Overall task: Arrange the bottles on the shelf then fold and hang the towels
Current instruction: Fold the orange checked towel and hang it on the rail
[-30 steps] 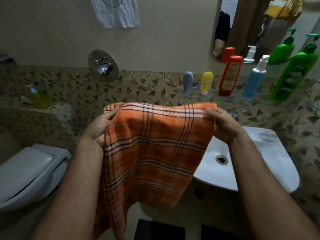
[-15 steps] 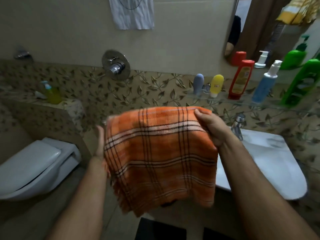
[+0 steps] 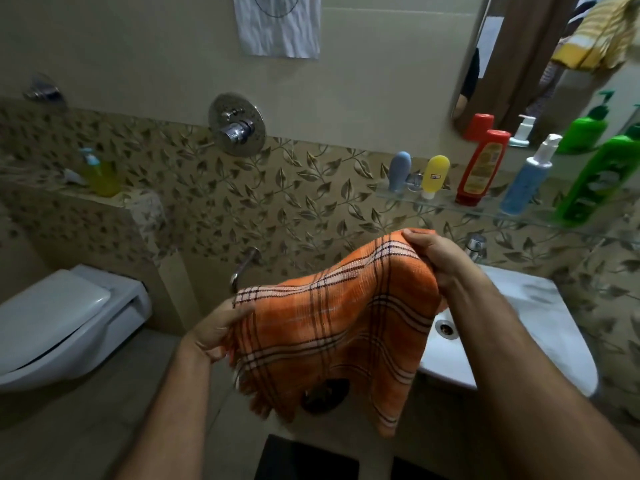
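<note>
Orange plaid towel [image 3: 332,327] up in the air, in front of the white sink [image 3: 540,327] and partly across its left rim. Right hand [image 3: 438,259] pinching the towel's top corner, fingers curled over the cloth, just above the sink's near-left edge. Left hand [image 3: 216,329] lower down and left of the sink, thumb and fingers gripping the other top corner. Cloth sagging between the two, tilted down toward the left hand, fringed bottom edge hanging loose below sink level.

Open floor left of the sink, running across to the white toilet [image 3: 59,323], lid closed. Low wall spout [image 3: 244,266] poking out between toilet and sink, just behind the towel's left corner. Chrome tap [image 3: 475,247] at the back of the sink, close behind the right hand.

Above the sink, glass shelf [image 3: 446,204] along the leaf-patterned wall, loaded in a row: grey-blue tube [image 3: 399,170], yellow tube [image 3: 434,174], red bottle [image 3: 482,167], blue pump bottle [image 3: 528,178], green bottle [image 3: 599,180]. Mirror [image 3: 526,64] over that. Yellow towel [image 3: 595,36] bunched high, up right of the sink. Round shower valve [image 3: 237,124] on the wall up left of the sink; yellow-green bottle [image 3: 100,174] on the ledge beyond the toilet.
</note>
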Action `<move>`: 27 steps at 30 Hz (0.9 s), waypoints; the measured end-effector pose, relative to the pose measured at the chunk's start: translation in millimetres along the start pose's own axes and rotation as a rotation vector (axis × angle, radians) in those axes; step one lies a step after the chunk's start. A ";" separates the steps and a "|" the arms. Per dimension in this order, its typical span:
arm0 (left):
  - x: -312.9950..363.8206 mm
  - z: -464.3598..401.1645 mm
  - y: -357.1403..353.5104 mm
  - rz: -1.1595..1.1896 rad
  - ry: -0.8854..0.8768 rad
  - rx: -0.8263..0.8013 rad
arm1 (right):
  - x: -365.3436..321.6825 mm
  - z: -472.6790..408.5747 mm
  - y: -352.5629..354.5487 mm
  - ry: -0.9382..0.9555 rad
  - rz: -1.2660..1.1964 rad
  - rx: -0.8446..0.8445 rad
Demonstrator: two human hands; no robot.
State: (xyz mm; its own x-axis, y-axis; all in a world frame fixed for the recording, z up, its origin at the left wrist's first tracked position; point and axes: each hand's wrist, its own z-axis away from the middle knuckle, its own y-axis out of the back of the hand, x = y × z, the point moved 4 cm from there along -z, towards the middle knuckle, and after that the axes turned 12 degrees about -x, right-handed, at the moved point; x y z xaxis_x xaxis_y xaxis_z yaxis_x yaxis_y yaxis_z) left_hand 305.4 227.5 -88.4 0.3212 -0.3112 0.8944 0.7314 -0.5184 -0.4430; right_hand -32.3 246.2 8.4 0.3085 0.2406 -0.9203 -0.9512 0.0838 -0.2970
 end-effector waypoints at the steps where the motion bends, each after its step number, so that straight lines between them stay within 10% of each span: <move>1: -1.2 -2.2 -1.6 -0.003 0.008 0.007 | 3.3 0.1 1.6 -0.023 0.012 0.006; 10: 68.8 -33.2 -13.5 0.025 -0.140 0.084 | -21.1 15.6 22.6 0.053 -0.037 -0.396; 15: 69.2 -32.7 -5.7 -0.025 -0.022 0.157 | 42.6 3.4 31.6 -0.179 0.149 -0.171; 27: 84.6 -13.1 27.9 -0.131 0.064 0.124 | 39.2 -16.8 1.5 -0.023 0.074 -0.104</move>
State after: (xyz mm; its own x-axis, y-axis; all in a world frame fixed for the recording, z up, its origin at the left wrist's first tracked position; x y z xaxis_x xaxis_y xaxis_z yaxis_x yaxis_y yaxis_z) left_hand 345.1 176.3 -25.9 0.1820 -0.2997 0.9365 0.8344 -0.4568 -0.3084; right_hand -21.7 239.6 -32.4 0.2360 0.2647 -0.9350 -0.9665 -0.0358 -0.2541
